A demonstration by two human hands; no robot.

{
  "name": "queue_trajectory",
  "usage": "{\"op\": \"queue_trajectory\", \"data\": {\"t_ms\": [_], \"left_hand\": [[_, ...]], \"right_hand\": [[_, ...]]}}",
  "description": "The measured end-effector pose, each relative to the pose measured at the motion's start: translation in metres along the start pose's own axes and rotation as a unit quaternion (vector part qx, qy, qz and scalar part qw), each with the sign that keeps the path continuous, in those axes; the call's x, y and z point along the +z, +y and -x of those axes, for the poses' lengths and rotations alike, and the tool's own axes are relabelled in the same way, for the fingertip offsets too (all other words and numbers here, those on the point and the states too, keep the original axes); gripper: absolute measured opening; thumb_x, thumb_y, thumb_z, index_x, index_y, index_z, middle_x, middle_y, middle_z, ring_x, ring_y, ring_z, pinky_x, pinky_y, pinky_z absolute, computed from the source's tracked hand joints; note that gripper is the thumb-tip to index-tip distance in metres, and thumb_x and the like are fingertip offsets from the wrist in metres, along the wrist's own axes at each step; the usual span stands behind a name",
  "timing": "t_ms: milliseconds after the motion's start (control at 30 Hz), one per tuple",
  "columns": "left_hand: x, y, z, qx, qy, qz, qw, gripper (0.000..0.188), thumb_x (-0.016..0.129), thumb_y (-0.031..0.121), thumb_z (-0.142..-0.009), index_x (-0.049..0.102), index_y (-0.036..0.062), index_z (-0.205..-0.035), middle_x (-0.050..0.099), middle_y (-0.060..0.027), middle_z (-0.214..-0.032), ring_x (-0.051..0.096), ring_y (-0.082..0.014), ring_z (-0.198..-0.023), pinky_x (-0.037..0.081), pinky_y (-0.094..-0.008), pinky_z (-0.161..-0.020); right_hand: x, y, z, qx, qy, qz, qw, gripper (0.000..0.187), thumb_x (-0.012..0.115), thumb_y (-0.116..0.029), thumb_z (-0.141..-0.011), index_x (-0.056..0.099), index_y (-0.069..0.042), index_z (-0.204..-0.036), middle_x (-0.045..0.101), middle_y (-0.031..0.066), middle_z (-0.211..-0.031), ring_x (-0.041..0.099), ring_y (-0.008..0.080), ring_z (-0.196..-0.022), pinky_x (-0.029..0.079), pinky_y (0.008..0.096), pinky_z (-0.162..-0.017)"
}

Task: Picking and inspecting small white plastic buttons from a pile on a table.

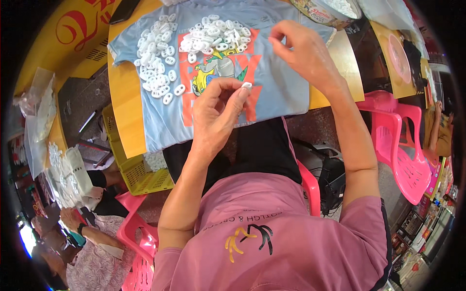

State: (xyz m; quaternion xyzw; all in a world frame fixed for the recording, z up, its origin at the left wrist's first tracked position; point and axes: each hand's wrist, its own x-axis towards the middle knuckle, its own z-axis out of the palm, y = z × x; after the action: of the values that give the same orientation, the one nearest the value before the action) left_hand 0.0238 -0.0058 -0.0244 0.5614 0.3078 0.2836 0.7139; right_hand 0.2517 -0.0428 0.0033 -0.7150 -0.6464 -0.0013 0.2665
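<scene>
yellow panelling (48,56) with red lettering bends along the upper left of this crowded room, above a dark floor cluttered with crates, bags and seats. in the middle is a yellow-brown table (124,104), most of it covered by a light blue t-shirt (286,97) spread flat, its front printed with orange-red blocks and a cartoon figure. a dark phone (125,10) lies at the table's far left corner, and a round tin (315,12) holding more white bits stands at the far right.

small white oval pieces, each with two holes, lie on the shirt in two lots: a long loose scatter (158,53) down the left side and a denser heap (211,34) over the top of the print.

from where i stand, the seated person's left hand (218,106) is above the lower part of the print, its grip pinching one white piece (247,85) between thumb and forefinger. the right hand (303,53) hangs over the shirt's right side, fingers curled; i cannot tell whether that grip is closed or has anything in it.

to the right stands a pink plastic chair (410,177), near a second surface with a pink basin (399,58). on the left, a yellow crate (138,179) sits low beside the table, and another person in a patterned top (97,271) sits close by.
</scene>
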Motion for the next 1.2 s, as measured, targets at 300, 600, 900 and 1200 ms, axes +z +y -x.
{"op": "queue_trajectory", "data": {"t_ms": [300, 600, 900, 1200], "left_hand": [[0.001, 0.007, -0.007, -0.006, 0.028, 0.063, 0.998, 0.02, 0.063, 0.017, -0.093, 0.06, -0.0014, -0.099, 0.065, -0.0057, -0.085, 0.061, -0.0092, -0.073, 0.05, -0.0239, -0.067], [0.002, 0.023, 0.001, 0.026, 0.037, 0.096, 0.994, 0.021, 0.063, 0.017, -0.093, 0.06, -0.0033, -0.098, 0.066, -0.0085, -0.086, 0.062, -0.0118, -0.074, 0.051, -0.0248, -0.067], [0.005, 0.025, 0.009, -0.026, 0.032, 0.209, 0.977, 0.02, 0.062, 0.019, -0.093, 0.062, -0.0017, -0.094, 0.065, -0.0077, -0.083, 0.061, -0.0123, -0.071, 0.049, -0.0247, -0.064], [0.004, 0.024, 0.008, -0.028, 0.04, 0.138, 0.989, 0.019, 0.066, 0.018, -0.091, 0.06, -0.0002, -0.095, 0.064, -0.0068, -0.079, 0.059, -0.0106, -0.066, 0.048, -0.0245, -0.058]], "right_hand": [[0.001, -0.044, 0.028, 0.146, -0.003, -0.386, 0.911, 0.021, 0.06, -0.01, -0.093, 0.064, 0.001, -0.11, 0.066, 0.0025, -0.092, 0.057, 0.0073, -0.076, 0.048, 0.0223, -0.07], [0.016, -0.074, 0.042, 0.206, 0.003, -0.633, 0.747, 0.019, 0.062, -0.017, -0.094, 0.065, -0.002, -0.105, 0.066, 0.0034, -0.094, 0.057, 0.0078, -0.077, 0.05, 0.0242, -0.073], [0.027, -0.088, 0.048, 0.23, 0.049, -0.642, 0.73, 0.024, 0.067, -0.019, -0.091, 0.065, 0.0, -0.105, 0.066, 0.0031, -0.087, 0.059, 0.0076, -0.07, 0.05, 0.0221, -0.065], [0.027, -0.092, 0.049, 0.209, 0.048, -0.581, 0.785, 0.02, 0.063, -0.017, -0.094, 0.064, 0.001, -0.104, 0.064, 0.0024, -0.089, 0.056, 0.0085, -0.072, 0.047, 0.0221, -0.066]]}}
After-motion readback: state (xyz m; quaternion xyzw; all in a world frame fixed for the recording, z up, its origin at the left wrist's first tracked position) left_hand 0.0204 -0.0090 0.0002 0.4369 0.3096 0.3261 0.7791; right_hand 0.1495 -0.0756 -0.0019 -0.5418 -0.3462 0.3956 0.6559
